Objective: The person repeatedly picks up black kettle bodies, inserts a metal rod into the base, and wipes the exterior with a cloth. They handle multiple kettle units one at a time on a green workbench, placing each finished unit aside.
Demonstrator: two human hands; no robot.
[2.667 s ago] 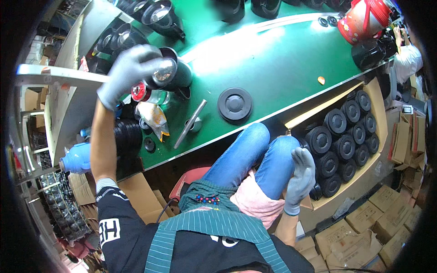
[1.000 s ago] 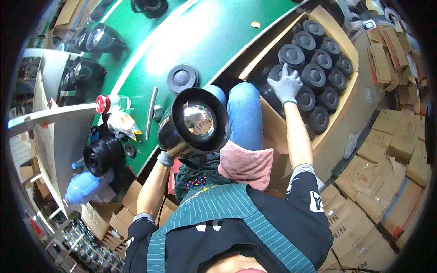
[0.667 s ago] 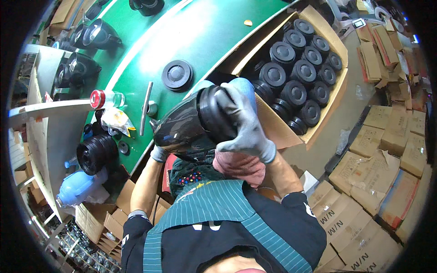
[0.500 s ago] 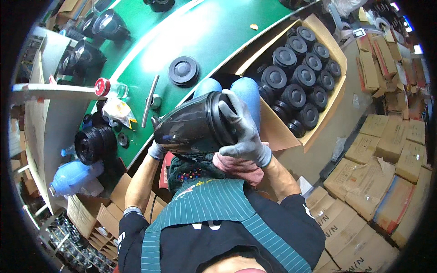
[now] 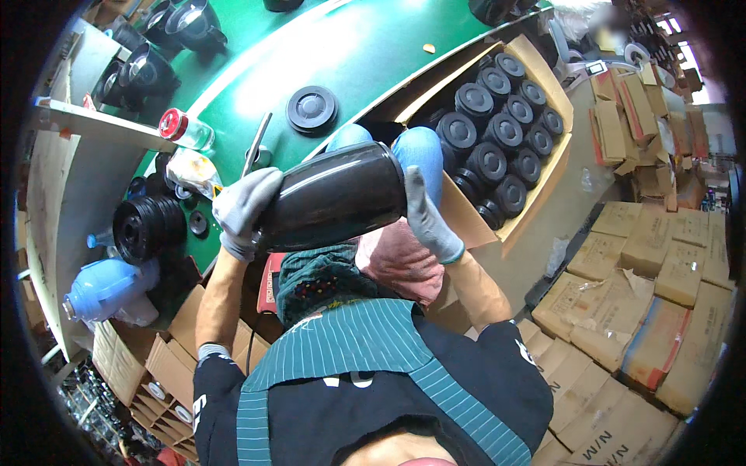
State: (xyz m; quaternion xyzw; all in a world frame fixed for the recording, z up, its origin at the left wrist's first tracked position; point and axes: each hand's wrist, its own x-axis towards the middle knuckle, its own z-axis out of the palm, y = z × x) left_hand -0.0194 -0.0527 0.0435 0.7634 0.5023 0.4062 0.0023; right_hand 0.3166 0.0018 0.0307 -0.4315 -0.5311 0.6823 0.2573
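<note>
A glossy black jar-shaped container [image 5: 338, 198] lies tilted on its side above my lap. My left hand [image 5: 247, 208], in a grey glove, is closed round its left end. At the other end, my right hand [image 5: 431, 221], also gloved, is held flat with its fingers stretched out, beside the container's end; whether the palm presses on it is hard to tell. On the green table beyond lies a round black lid [image 5: 311, 109], ringed on top. A metal bar [image 5: 256, 144] on a small stand rises beside my left hand.
To the right stands an open cardboard box [image 5: 532, 198] of black round-topped parts [image 5: 488, 162]. A red-capped jar [image 5: 186, 129], a stack of black rings [image 5: 148, 227] and a blue plastic vessel [image 5: 105, 289] are at the left. Stacked cartons [image 5: 660, 245] fill the right side.
The container has been turned; its ringed wide end no longer faces right. My left hand has come up onto its left end. My right hand has straightened from its grip on the ringed end.
</note>
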